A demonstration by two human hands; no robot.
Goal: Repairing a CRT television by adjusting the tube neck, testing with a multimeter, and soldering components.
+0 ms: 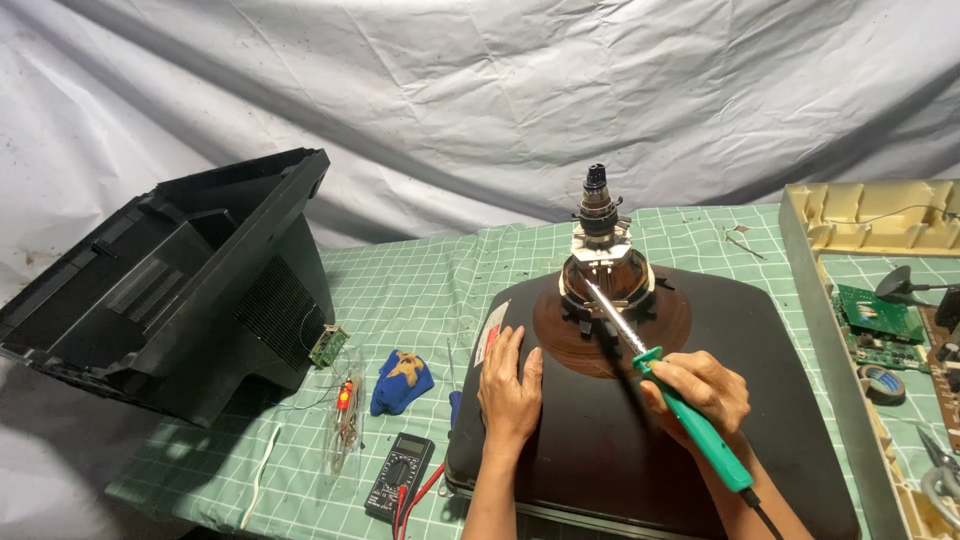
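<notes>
1. Soldering iron (pixel 690 415) sits gripped in the right hand (pixel 700 390), its green handle slanting back toward the person and its metal tip reaching up-left to the coil ring (pixel 607 285) on the picture tube (pixel 640 420).
2. Left hand (pixel 510 385) lies flat and open on the tube's dark back, holding nothing, farther from the ring.
3. Tube rests face down on a green checked bench (pixel 420 290); a multimeter (pixel 400 475) and black casing (pixel 170 280) lie to the left.

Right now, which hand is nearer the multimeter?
Left. The left hand lies flat on the picture tube just right of the multimeter; the right hand, gripping the green soldering iron, sits farther right.
</notes>
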